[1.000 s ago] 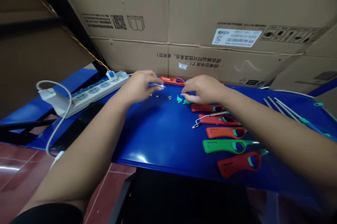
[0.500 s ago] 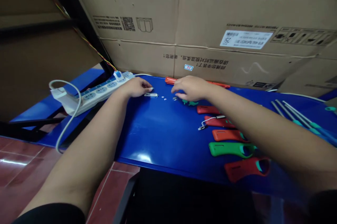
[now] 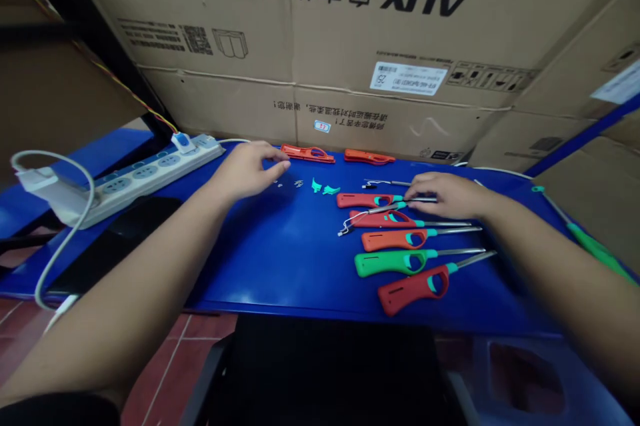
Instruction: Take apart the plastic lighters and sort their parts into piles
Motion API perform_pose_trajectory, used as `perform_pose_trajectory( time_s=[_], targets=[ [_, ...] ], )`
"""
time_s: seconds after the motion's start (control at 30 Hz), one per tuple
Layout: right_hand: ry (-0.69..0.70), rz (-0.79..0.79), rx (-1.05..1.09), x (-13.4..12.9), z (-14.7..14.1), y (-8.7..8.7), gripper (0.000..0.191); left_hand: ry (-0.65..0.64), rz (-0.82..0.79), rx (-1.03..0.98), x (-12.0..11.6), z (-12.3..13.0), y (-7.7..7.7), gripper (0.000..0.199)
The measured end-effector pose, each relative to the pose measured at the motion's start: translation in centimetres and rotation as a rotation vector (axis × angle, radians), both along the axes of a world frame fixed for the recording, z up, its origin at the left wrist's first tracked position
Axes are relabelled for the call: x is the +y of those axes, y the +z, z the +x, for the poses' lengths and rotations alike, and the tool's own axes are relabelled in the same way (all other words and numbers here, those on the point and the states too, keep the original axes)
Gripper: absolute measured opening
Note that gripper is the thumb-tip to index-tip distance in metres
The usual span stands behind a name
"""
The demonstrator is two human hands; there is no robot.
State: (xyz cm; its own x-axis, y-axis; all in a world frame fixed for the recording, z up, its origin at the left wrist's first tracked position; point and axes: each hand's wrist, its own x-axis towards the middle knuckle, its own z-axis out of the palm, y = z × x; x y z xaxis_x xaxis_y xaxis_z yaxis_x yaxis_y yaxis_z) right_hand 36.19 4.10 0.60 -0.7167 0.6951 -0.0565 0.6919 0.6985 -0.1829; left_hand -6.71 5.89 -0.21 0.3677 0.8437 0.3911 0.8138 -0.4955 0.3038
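Note:
My left hand [image 3: 253, 169] hovers over the back left of the blue table, thumb and index finger apart, holding nothing. Beside its fingertips lie small clear bits [image 3: 279, 185], tiny metal pieces [image 3: 299, 183] and green trigger pieces [image 3: 330, 190]. Two orange lighter handle shells [image 3: 307, 154] rest along the back. My right hand [image 3: 445, 196] has its fingers curled at the ends of thin wired metal tubes [image 3: 385, 209], by the nozzle of a red long-nosed lighter [image 3: 357, 200]; what it grips is hidden. Below are several more lighters, among them an orange [image 3: 383, 239] and a green one [image 3: 383, 263].
A white power strip [image 3: 150, 173] with a looping cable lies at the left, above a dark flat object [image 3: 115, 239]. A large cardboard box [image 3: 340, 46] walls the back. At the right edge is a green-handled object [image 3: 597, 249].
My view has swung to the right. My right hand has moved from beside the green trigger pieces to the lighter nozzles. The left hand's fingers have parted, away from the small clear parts.

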Motion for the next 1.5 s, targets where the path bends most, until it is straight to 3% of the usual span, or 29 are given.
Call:
perform_pose_trajectory(
  time_s=[0.13,0.2,0.33,0.5,0.63,0.8,0.97,1.2,1.37,1.5],
  targets=[
    [0.028,0.016,0.024,-0.4,-1.6,-1.0,0.031,-0.245,0.019,-0.062,-1.9,3.2,-0.4,0.038],
    [0.038,-0.005,-0.012,-0.2,-2.2,-1.0,0.028,-0.292,-0.015,-0.068,-2.2,3.8,-0.7,0.037],
    [0.017,0.010,0.049,0.4,-1.8,-0.2,0.028,-0.215,-0.092,-0.114,-1.7,3.6,-1.4,0.038],
    [-0.094,0.102,0.156,1.8,1.1,0.9,0.033,-0.172,-0.128,-0.137,-1.3,3.1,-1.9,0.037],
    [-0.216,0.101,0.173,2.8,3.6,0.0,0.036,-0.190,-0.137,-0.144,-1.7,3.4,-1.7,0.038],
    [-0.312,-0.011,0.130,3.0,5.3,-1.9,0.039,-0.202,-0.138,-0.156,-1.9,3.6,-1.4,0.037],
    [-0.300,0.008,0.151,3.3,5.0,-2.1,0.041,-0.209,-0.145,-0.153,-1.7,3.5,-1.6,0.037],
    [-0.156,0.010,0.093,3.9,2.5,-2.0,0.031,-0.266,-0.160,-0.129,-1.9,3.7,-1.3,0.037],
    [-0.207,0.014,0.051,3.7,3.7,-2.1,0.024,-0.347,-0.135,-0.103,-2.1,3.9,-1.6,0.035],
    [-0.232,0.051,0.066,2.6,4.8,-1.0,0.024,-0.393,-0.054,-0.052,-2.7,5.3,-1.9,0.032]
  ],
)
